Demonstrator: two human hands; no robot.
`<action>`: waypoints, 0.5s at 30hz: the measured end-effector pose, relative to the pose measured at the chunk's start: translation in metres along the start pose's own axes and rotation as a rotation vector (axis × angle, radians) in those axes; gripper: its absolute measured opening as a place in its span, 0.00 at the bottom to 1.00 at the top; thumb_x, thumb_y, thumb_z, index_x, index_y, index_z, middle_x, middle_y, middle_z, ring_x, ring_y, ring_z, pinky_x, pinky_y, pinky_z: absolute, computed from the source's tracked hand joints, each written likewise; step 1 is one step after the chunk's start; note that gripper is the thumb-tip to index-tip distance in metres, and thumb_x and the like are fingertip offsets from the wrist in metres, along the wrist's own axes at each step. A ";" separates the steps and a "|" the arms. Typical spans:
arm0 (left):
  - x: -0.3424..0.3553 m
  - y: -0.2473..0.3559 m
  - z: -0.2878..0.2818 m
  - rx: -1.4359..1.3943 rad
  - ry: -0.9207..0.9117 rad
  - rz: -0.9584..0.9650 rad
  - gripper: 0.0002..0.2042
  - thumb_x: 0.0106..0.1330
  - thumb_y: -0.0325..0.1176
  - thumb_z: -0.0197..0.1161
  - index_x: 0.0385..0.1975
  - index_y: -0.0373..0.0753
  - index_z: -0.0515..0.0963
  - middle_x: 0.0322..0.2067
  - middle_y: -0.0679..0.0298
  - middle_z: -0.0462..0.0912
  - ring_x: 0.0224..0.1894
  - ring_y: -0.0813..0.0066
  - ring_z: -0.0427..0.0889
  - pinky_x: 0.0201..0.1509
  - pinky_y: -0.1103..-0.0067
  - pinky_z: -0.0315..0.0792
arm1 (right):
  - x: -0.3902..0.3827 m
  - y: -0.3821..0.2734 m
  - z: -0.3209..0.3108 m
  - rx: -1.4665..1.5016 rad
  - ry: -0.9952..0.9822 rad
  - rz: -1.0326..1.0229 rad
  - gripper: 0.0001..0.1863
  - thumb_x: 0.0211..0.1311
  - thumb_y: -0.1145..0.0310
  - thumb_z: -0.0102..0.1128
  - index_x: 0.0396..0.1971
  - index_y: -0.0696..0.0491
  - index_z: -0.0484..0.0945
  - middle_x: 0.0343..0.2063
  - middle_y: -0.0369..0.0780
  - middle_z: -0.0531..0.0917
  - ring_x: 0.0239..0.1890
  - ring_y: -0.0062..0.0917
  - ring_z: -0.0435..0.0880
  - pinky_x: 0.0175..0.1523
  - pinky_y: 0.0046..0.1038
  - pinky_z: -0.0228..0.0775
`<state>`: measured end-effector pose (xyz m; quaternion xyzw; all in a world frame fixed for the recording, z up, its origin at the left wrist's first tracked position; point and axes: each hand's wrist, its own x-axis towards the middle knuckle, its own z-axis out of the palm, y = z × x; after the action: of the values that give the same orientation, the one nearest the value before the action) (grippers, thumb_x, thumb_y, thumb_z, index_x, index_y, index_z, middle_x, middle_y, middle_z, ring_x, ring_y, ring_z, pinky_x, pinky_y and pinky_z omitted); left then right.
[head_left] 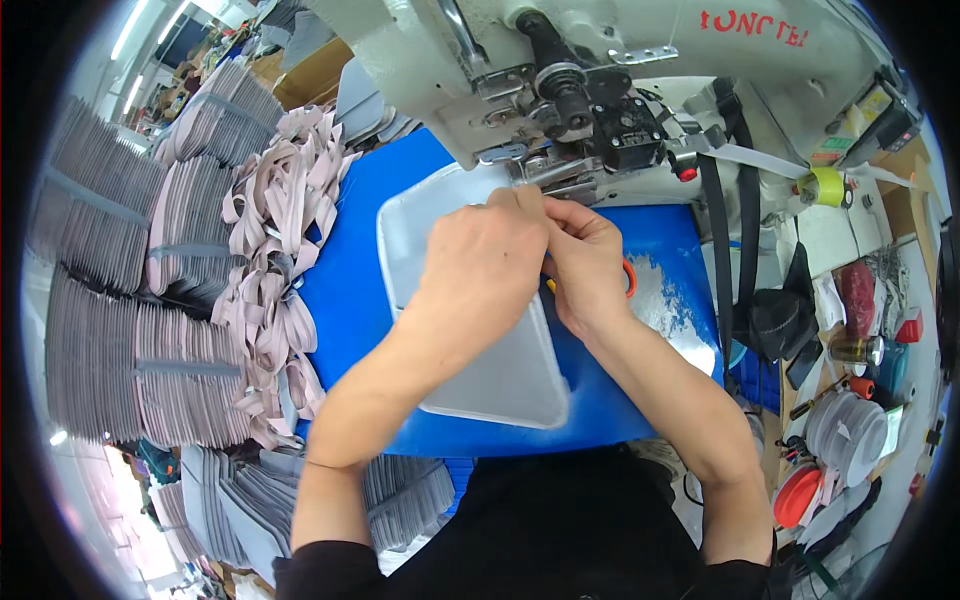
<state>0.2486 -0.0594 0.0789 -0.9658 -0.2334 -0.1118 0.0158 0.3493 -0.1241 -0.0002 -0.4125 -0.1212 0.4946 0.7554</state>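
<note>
A flat light-grey fabric panel [500, 370] with rounded corners and a bound edge lies on the blue table under my arms. My left hand [488, 255] is over the panel's upper right part, fingers closed and mostly hidden. My right hand [590, 262] meets it at the fingertips, thumb and fingers pinched together just below the sewing machine's [560, 165] presser foot. What the fingertips pinch is too small to make out. An orange handle loop [630, 278], seemingly of scissors, shows beside my right hand; whether I hold it or it lies on the table, I cannot tell.
Tied stacks of grey panels [90, 360] and a heap of pinkish-grey strips [285, 230] stand left of the blue table [345, 290]. At right, a roll of tape [822, 187], black straps [718, 230] and clear round lids [848, 430] crowd the side.
</note>
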 end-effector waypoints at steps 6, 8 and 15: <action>-0.018 0.000 0.018 -0.487 0.150 -0.282 0.14 0.67 0.28 0.63 0.50 0.33 0.75 0.36 0.52 0.85 0.36 0.50 0.86 0.39 0.64 0.79 | -0.008 0.006 -0.010 -0.142 -0.041 -0.060 0.14 0.72 0.70 0.67 0.52 0.61 0.83 0.38 0.35 0.87 0.38 0.14 0.83 0.41 0.20 0.77; -0.046 -0.017 0.021 -0.764 0.185 -0.330 0.16 0.71 0.30 0.61 0.56 0.33 0.74 0.45 0.50 0.85 0.45 0.53 0.88 0.45 0.65 0.81 | -0.021 0.004 -0.016 -0.579 -0.081 -0.239 0.18 0.74 0.69 0.64 0.58 0.61 0.78 0.36 0.33 0.85 0.35 0.12 0.80 0.41 0.17 0.70; -0.135 -0.094 0.079 -1.724 0.414 -1.019 0.27 0.82 0.42 0.53 0.72 0.32 0.64 0.67 0.45 0.70 0.59 0.53 0.82 0.57 0.63 0.82 | -0.033 0.007 -0.020 -0.262 -0.214 -0.095 0.24 0.74 0.71 0.62 0.66 0.63 0.73 0.31 0.33 0.84 0.33 0.11 0.79 0.39 0.18 0.72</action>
<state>0.1054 -0.0297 -0.0301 -0.3963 -0.4491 -0.3999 -0.6938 0.3409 -0.1605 -0.0106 -0.4463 -0.2837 0.4792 0.7005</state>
